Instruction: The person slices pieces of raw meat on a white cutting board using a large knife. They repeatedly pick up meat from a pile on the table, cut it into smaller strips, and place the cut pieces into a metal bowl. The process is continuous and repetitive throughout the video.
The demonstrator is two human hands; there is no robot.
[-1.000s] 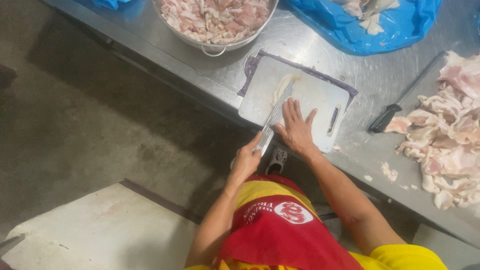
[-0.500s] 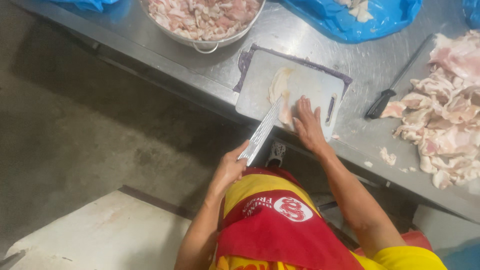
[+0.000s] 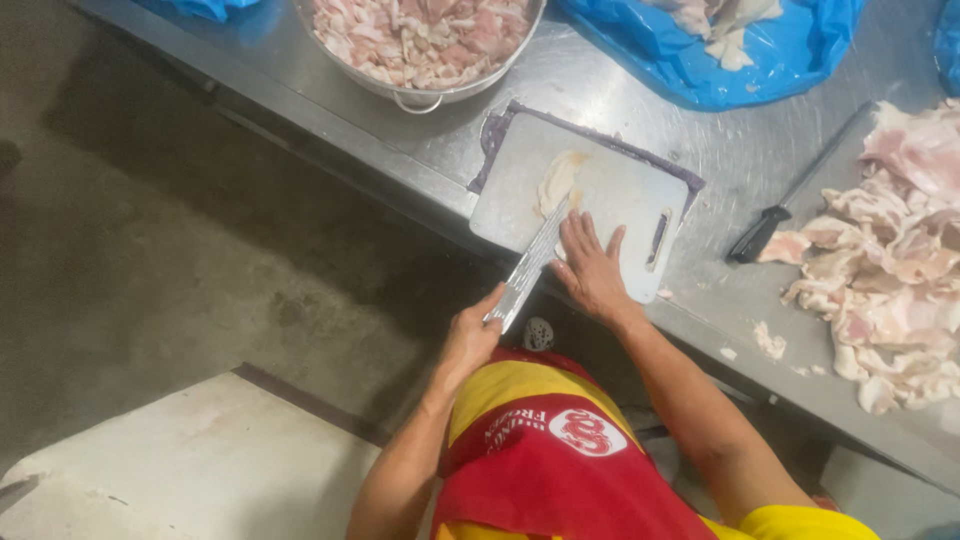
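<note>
Meat piece [image 3: 558, 180] on cutting board [image 3: 620, 200]

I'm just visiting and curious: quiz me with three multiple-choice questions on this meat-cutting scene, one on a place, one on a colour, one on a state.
1. Where does the pale meat piece lie?
A. on the cutting board
B. in the metal bowl
C. on the floor

2. What colour is the plastic sheet at the top?
A. green
B. blue
C. white

3. What is the left hand doing?
A. resting open
B. gripping the knife
C. lifting the bowl

Answers: 1 A, it sits on the white board near the blade tip. 2 B, the sheet under the scraps is bright blue. 3 B, its fingers close on the handle while the right hand lies flat on the board.
</note>
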